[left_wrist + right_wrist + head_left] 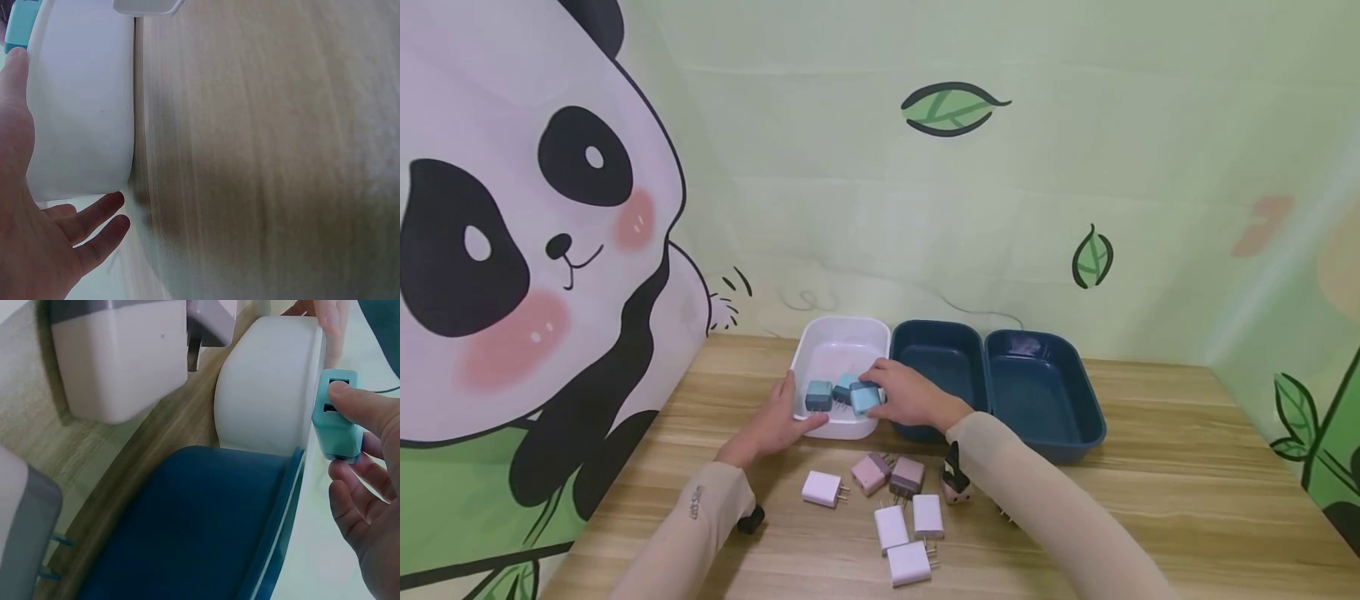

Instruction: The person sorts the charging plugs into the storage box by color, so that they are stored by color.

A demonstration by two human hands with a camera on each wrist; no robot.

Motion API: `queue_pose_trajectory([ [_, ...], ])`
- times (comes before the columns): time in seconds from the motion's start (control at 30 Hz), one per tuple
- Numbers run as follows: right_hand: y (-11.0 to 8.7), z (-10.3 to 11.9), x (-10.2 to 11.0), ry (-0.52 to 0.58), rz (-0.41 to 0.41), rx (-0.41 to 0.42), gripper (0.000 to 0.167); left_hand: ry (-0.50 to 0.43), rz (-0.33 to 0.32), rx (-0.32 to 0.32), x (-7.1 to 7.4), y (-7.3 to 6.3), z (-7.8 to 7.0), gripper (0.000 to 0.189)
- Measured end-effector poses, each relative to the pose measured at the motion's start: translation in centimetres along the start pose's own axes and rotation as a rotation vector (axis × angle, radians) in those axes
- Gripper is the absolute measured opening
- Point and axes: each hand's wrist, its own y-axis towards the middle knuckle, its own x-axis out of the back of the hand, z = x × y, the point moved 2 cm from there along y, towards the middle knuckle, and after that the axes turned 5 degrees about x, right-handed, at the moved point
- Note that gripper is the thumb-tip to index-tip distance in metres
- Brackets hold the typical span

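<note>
White tray (842,354) taken as reference: my right hand (910,393) pinches 1 blue charger (865,398) between thumb and fingers over the tray's right front part. 2 further blue chargers (818,396) lie inside the tray. My left hand (778,423), fingers extended, touches the tray's left front side, apart from my right. 2 navy bins (1045,392) stand right of the tray; 4 white chargers (910,563) lie in front of it.

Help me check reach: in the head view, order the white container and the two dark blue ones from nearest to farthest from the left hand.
1. White container: leftmost, beside the left hand.
2. Middle dark blue container: just right of the white one.
3. Right dark blue container: rightmost.
</note>
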Motion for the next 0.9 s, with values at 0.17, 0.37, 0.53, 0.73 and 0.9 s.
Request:
queue_pose_trajectory([
  [0.17, 0.4, -0.3, -0.1, 0.035, -0.002, -0.042, 0.054, -0.007, 0.002, 0.002, 0.1, -0.1, -0.1, 0.108],
  [0.37, 0.8, -0.3, -0.3, 0.063, 0.009, -0.057, 0.054, -0.01, 0.002, 0.012, 0.0, -0.1, 0.0, 0.108],
  [0.53, 1.0, -0.5, -0.7, 0.064, 0.017, -0.061, 0.053, -0.008, 0.0, 0.013, 0.1, 0.0, -0.1, 0.109],
  [0.73, 1.1, -0.6, -1.1, 0.084, 0.039, -0.07, 0.052, -0.014, 0.011, 0.018, 0.0, 0.1, -0.1, 0.11],
  [0.9, 1.1, -0.6, -1.2, 0.092, 0.04, -0.08, 0.053, 0.003, 0.008, 0.029, -0.1, 0.2, 0.1, 0.11],
])
